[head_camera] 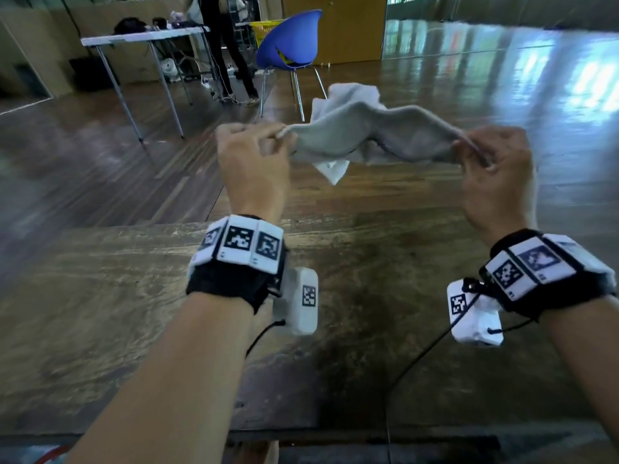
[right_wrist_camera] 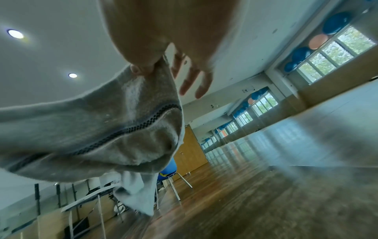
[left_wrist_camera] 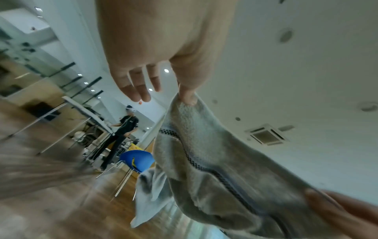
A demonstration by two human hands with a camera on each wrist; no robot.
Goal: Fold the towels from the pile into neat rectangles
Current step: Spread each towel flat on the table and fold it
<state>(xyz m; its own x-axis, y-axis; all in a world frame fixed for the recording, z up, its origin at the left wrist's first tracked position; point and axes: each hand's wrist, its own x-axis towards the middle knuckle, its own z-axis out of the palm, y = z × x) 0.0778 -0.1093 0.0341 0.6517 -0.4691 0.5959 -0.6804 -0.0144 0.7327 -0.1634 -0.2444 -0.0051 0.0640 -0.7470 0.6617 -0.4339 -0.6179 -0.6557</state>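
Towel (head_camera: 371, 135) is in the air, stretched between both hands above the table (head_camera: 385, 262). Left hand (head_camera: 251, 159) pinches one corner thumb-to-forefinger, other fingers (left_wrist_camera: 139, 87) loose and spread. Right hand (head_camera: 495, 162) pinches the opposite corner the same way. Middle sags and bunches; a loose flap hangs below and beyond the hands.

Risks, my read:
- Pinches are shallow, right at the hem. A hard shake could pull a corner free.
- Cloth isn't flat. Laid down like this, the hanging flap tucks under and the fold comes out crooked.

No pile in view.
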